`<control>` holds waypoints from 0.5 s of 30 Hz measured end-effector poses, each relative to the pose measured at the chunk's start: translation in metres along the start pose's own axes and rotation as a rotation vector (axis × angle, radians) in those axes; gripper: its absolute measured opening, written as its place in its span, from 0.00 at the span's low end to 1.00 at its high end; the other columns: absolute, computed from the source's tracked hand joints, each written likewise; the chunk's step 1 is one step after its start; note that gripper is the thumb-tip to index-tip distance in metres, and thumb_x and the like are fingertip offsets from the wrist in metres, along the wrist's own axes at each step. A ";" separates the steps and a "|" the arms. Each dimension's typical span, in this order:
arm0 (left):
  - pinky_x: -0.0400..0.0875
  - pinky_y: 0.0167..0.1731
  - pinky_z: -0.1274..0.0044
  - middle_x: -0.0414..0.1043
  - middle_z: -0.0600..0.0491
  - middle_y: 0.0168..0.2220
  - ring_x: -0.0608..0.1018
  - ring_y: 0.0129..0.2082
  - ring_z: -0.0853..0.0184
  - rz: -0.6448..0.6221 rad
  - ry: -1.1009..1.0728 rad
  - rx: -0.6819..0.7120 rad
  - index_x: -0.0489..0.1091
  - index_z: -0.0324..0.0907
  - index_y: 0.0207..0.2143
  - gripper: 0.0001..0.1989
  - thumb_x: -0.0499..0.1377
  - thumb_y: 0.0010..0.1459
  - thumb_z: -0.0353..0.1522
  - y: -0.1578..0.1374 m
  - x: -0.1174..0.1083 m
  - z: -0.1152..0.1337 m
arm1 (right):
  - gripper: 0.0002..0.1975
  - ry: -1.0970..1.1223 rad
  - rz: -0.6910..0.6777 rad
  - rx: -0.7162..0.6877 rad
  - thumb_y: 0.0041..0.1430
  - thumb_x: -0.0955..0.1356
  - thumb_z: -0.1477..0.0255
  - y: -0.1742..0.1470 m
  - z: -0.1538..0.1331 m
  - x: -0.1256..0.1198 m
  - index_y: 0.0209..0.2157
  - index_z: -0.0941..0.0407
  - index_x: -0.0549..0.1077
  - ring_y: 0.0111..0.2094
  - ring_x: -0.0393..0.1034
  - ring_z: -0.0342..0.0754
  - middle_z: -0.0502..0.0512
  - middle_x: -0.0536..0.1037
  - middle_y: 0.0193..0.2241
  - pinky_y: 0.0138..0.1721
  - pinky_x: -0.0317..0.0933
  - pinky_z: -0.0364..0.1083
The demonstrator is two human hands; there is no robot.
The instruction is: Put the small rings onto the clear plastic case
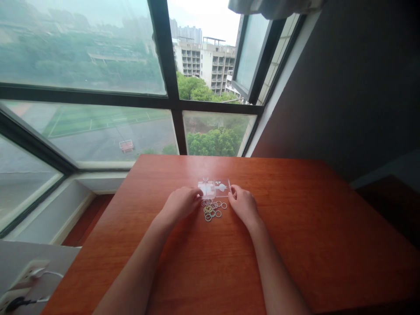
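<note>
The person's two hands are apart, the left hand (182,203) closed on the left end of a clear plastic case (207,189) with white print, and the right hand (243,204) on its right end. This case is nearer to the far edge of the brown wooden counter (295,236). Small rings (208,209), partly overlapping, lie at its near side, between the hands. Beyond the far edge stands a dark-framed window (175,103); below the left edge, plugs (19,302) sit in wall sockets (33,271).

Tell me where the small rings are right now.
In the head view, the small rings lie on the table just on the near side of the clear plastic piece, between the left hand and the right hand.
</note>
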State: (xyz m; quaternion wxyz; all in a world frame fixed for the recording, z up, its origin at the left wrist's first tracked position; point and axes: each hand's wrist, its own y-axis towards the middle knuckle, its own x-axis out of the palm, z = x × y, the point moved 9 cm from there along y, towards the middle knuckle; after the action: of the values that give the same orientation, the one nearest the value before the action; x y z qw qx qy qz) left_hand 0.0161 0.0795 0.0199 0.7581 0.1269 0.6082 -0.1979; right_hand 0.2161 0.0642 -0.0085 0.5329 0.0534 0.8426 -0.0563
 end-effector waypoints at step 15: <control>0.56 0.27 0.79 0.75 0.50 0.28 0.74 0.27 0.66 -0.044 -0.086 0.085 0.74 0.43 0.29 0.10 0.53 0.58 0.31 -0.001 -0.003 0.004 | 0.11 0.007 -0.028 0.003 0.62 0.63 0.67 -0.004 -0.006 -0.002 0.44 0.51 0.73 0.34 0.71 0.47 0.52 0.79 0.30 0.31 0.52 0.41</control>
State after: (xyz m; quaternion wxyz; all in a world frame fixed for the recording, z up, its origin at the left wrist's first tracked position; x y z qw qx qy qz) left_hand 0.0184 0.0768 0.0240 0.7728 0.1371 0.5689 -0.2456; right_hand 0.2114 0.0610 -0.0036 0.5291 0.0424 0.8451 -0.0646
